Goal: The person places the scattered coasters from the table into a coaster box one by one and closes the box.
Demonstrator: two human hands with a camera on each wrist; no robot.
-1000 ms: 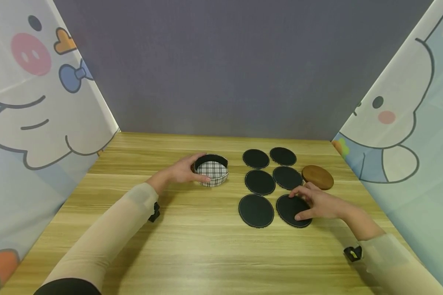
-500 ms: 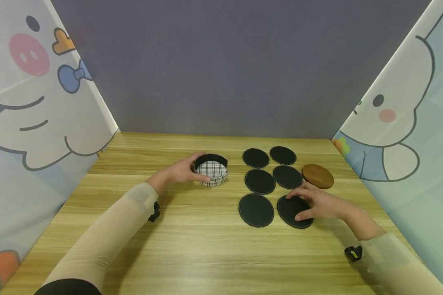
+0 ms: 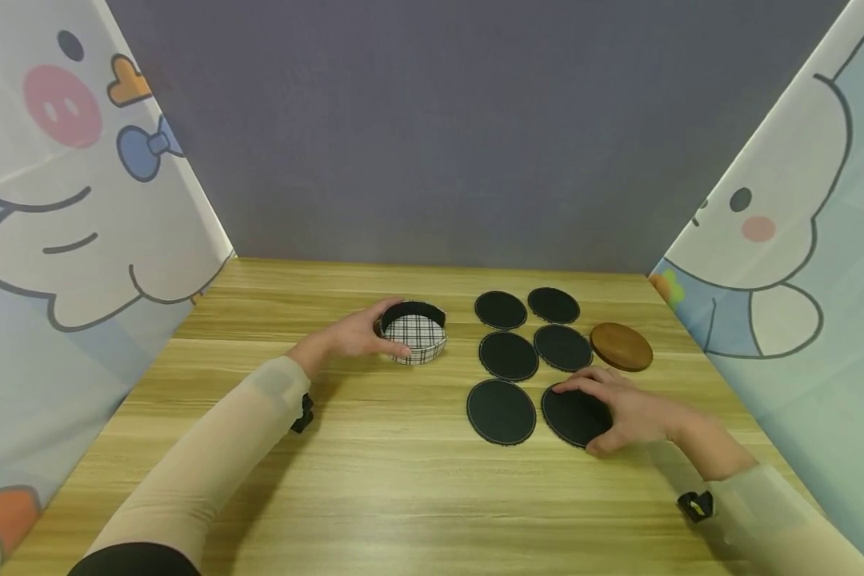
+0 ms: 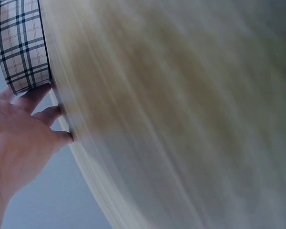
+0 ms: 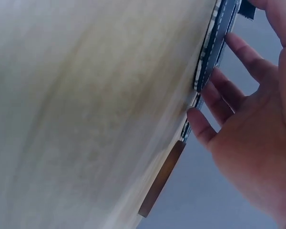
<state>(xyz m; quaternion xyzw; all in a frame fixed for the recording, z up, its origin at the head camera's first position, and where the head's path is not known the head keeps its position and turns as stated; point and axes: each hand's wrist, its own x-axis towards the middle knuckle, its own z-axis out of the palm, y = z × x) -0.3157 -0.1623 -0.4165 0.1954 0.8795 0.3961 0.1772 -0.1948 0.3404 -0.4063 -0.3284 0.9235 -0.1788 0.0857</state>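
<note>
My left hand (image 3: pixel 356 332) grips the side of a low round holder (image 3: pixel 415 330) with black inner walls and a white-and-black plaid floor. Its thumb lies along the front rim while the fingers reach behind. In the left wrist view the plaid outer wall (image 4: pixel 24 45) rises beside the fingers. At the right, my right hand (image 3: pixel 637 412) spans a black round coaster (image 3: pixel 576 416), index fingertip at the upper edge and thumb at the lower edge. Fingertips meet the stitched rim (image 5: pixel 217 40) in the right wrist view.
Several more black coasters, among them a front-left coaster (image 3: pixel 501 412) and a back-right coaster (image 3: pixel 553 305), lie flat in two columns. A brown disc (image 3: pixel 622 346) sits just beyond my right hand. A grey panel (image 3: pixel 439 144) rises behind the wooden table (image 3: pixel 403 496).
My right thumb has slid from the coaster's top to its lower edge, and the fingers have shifted along the upper edge. The left hand and the holder stay put.
</note>
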